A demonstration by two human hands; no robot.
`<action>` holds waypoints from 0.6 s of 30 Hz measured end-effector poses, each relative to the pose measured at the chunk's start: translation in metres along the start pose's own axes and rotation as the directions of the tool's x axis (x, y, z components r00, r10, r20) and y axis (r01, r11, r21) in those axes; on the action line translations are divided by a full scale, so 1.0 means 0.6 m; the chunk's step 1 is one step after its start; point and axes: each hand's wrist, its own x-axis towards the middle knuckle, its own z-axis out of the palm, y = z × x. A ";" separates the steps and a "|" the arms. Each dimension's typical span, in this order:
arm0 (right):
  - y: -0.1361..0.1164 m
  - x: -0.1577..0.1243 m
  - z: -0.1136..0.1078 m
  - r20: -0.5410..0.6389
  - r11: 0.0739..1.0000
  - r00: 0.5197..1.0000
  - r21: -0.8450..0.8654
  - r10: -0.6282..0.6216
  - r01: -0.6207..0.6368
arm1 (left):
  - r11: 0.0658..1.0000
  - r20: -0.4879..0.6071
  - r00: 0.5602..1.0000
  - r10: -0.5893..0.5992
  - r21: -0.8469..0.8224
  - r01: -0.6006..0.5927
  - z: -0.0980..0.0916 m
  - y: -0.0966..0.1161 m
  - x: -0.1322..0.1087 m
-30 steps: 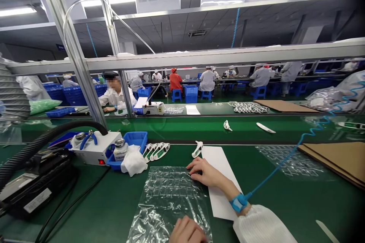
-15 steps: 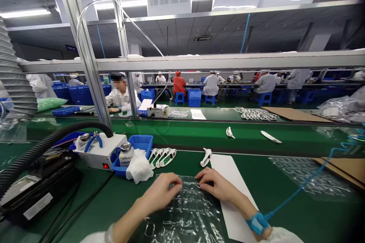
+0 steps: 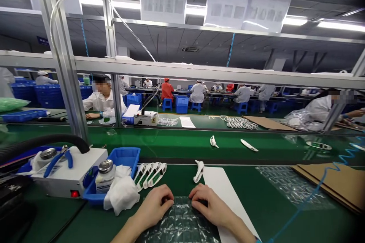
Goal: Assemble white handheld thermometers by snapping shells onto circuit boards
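A clear plastic tray (image 3: 182, 220) with rows of moulded pockets lies in front of me, its lower part cut off by the picture's edge. My left hand (image 3: 156, 205) pinches its far edge on the left, thumb against curled fingers. My right hand (image 3: 209, 205) has its bent fingers and thumb at the far right corner, closed on the same tray. Under my right forearm lies a white paper sheet (image 3: 225, 186). Just beyond the hands stands a white curved plastic part (image 3: 199, 171). Several white housings with green boards (image 3: 151, 174) lean in a row left of it.
At left are a blue bin (image 3: 125, 157), a metal-capped bottle (image 3: 105, 176), a white cloth (image 3: 122, 193), and a white box (image 3: 68, 174) with blue pliers. Another clear tray (image 3: 288, 182) and cardboard (image 3: 330, 182) lie right. White parts rest on the green conveyor (image 3: 176, 144). Co-workers sit beyond.
The view has swung right and tilted up, so a co-worker at far right now shows. My hands are slightly closer together at the tray's far edge.
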 end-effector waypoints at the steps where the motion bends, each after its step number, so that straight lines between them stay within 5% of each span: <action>1: 0.006 0.005 -0.002 -0.048 1.000 0.999 -0.013 -0.004 0.004 | 1.000 -0.001 1.000 0.002 0.009 -0.002 0.000 0.002 -0.001; 5: 0.057 0.059 -0.046 -0.222 0.991 0.975 -0.121 0.023 -0.051 | 0.999 -0.001 1.000 0.008 0.042 -0.008 0.001 0.005 0.000; 8: 0.119 0.134 -0.105 -0.312 0.933 0.931 -0.236 0.190 -0.270 | 0.999 0.008 1.000 0.001 0.048 -0.002 0.000 0.004 0.000; 13: 0.221 0.256 -0.171 -0.475 0.768 0.762 -0.242 0.439 -0.593 | 0.999 0.032 0.999 -0.004 0.034 0.003 -0.002 0.001 -0.003; 18: 0.270 0.312 -0.172 -0.530 0.618 0.617 -0.206 0.581 -0.759 | 0.998 0.046 0.999 0.023 0.049 -0.025 0.006 -0.017 0.001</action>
